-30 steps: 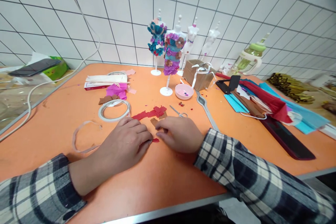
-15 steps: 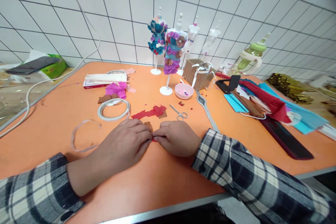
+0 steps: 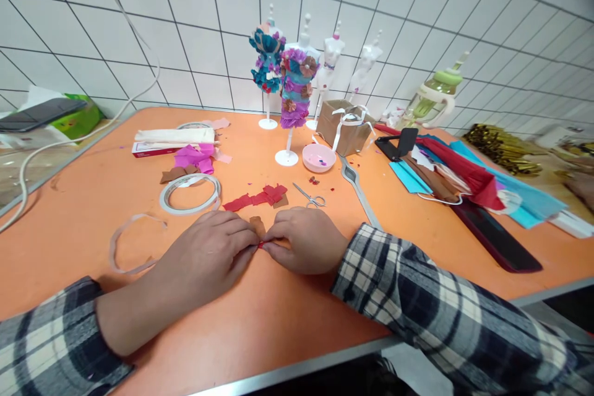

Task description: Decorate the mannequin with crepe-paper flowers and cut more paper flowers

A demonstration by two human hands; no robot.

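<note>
Both hands meet low over the orange table. My left hand (image 3: 208,253) and my right hand (image 3: 304,240) each pinch a small piece of red crepe paper (image 3: 260,245), mostly hidden by the fingers. Just beyond the fingertips lies a brown paper scrap (image 3: 257,224). Farther off are red paper pieces (image 3: 262,196) on the tabletop, with small scissors (image 3: 310,197) beside them to the right. A roll of double-sided tape (image 3: 167,189) lies flat beyond my left hand, and a curled strip of tape backing (image 3: 112,244) rests left of it.
Dressed mini mannequins (image 3: 297,93) stand at the back, with bare white ones behind. Near them are a pink bowl (image 3: 318,158) and a cardboard box (image 3: 341,127). Magenta paper (image 3: 197,158) lies left; a dark phone (image 3: 501,238) and coloured paper sheets (image 3: 464,167) lie right.
The view has shifted slightly, so everything sits a little further left in the picture. Both hands keep their pinch on the red paper, with hardly any movement over the table.
</note>
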